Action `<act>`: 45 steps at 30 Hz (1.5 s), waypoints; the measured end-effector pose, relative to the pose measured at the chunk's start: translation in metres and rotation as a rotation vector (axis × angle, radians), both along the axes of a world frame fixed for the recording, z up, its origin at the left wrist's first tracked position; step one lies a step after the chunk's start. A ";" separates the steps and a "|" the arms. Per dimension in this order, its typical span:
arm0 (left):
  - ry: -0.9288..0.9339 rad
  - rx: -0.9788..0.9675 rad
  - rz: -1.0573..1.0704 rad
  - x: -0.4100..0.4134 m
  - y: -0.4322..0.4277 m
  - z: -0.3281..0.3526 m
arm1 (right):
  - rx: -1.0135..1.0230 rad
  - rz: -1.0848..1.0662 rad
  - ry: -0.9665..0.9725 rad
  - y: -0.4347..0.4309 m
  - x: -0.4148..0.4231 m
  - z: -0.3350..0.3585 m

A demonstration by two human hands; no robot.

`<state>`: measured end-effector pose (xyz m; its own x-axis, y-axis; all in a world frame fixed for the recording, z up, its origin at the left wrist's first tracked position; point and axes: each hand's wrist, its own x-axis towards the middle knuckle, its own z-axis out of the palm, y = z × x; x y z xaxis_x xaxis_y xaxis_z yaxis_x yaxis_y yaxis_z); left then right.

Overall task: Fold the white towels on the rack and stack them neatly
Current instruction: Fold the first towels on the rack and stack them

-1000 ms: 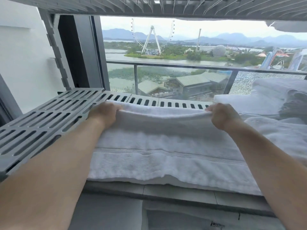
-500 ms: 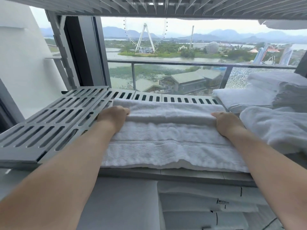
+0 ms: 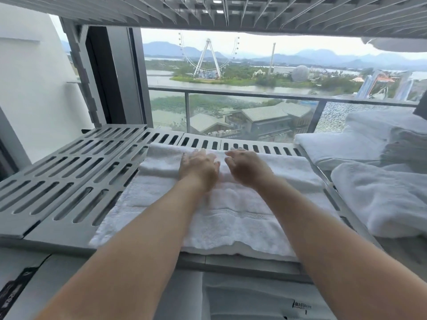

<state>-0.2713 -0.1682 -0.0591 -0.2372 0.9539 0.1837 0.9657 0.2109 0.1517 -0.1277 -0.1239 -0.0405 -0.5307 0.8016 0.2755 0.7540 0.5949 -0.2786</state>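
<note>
A white towel [image 3: 221, 218] lies flat on the grey slatted rack shelf [image 3: 69, 181], its far edge folded over toward me into a thick band. My left hand [image 3: 199, 168] and my right hand [image 3: 246, 167] rest side by side on the middle of that folded band, fingers stretched forward and pressing down on the cloth. The hands are slightly blurred. Neither hand curls around anything.
A loose crumpled white towel [image 3: 381, 199] lies at the right. Behind it sits a stack of folded white towels [image 3: 369, 139]. A second rack shelf [image 3: 231, 10] hangs close overhead. More folded linen [image 3: 265, 301] shows on the shelf below. A glass balcony rail [image 3: 254, 95] stands beyond.
Both hands let go of the towel's outer ends and slid inward to meet at the middle of the fold, now pressing flat on it.
</note>
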 end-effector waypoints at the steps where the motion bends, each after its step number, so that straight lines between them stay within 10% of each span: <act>1: 0.008 -0.071 0.030 0.000 0.001 -0.006 | -0.022 -0.012 -0.065 0.004 -0.009 -0.006; 31: 0.080 -0.137 0.257 -0.056 0.002 -0.022 | -0.223 -0.639 -0.283 0.033 0.124 -0.035; 45: 0.041 -0.209 0.164 -0.092 -0.018 -0.007 | -0.040 0.066 -0.233 0.005 0.001 -0.041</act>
<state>-0.3630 -0.1864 -0.0661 -0.3877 0.9218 -0.0006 0.9206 0.3872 0.0501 -0.1270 -0.1191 -0.0812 -0.6276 0.7710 0.1080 0.7606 0.6369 -0.1261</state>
